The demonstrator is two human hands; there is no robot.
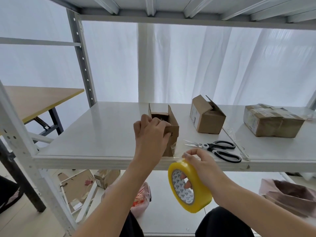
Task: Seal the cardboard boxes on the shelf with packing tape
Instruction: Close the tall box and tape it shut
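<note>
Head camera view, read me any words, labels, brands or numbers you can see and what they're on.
Nothing reads clearly.
Tape roll core: repeating triangle marks, any lettering too small.
Middle cardboard box, side label: too small to read.
Taped cardboard box on the right, labels: blurred.

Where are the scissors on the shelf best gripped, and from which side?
By the black handle loops, coming from the front right: the scissors lie flat, slightly open, blades pointing left, handles nearer the shelf front edge.
</note>
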